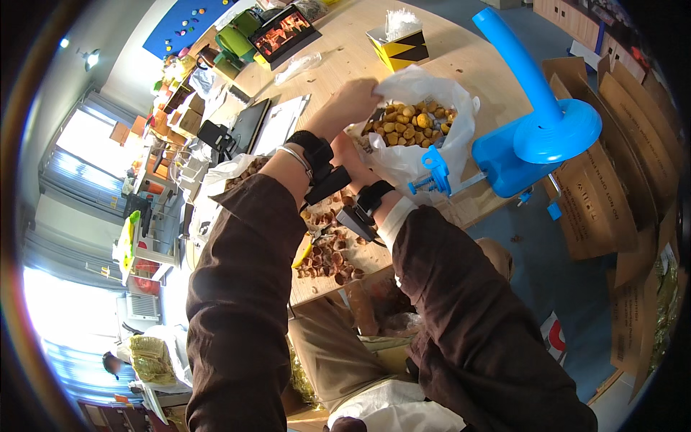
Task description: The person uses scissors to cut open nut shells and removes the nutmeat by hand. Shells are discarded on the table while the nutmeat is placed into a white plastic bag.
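Note:
A white plastic bag (464, 102) stands wide open on the wooden table, holding many peeled yellow-brown nuts (407, 121) that look like chestnuts. At its left rim, my left hand (353, 102) pinches the plastic. Just below it is my right hand (345, 151), partly hidden behind my left wrist, its fingers out of sight by the bag's left side. Empty brown nut shells (334, 256) lie scattered beneath my wrists. Among them rests a yellow-handled tool (303, 251), mostly covered by my left sleeve. A second plastic bag (218, 173) with brown nuts or shells sits left of my left forearm.
A blue hand-cranked device (502, 162) and a blue screw clamp (438, 171) are at the table's right edge. Behind the bag stands a yellow-and-black box (402, 48). A tablet (283, 32) and papers (278, 124) lie further left. Cardboard boxes (599, 200) stand at right.

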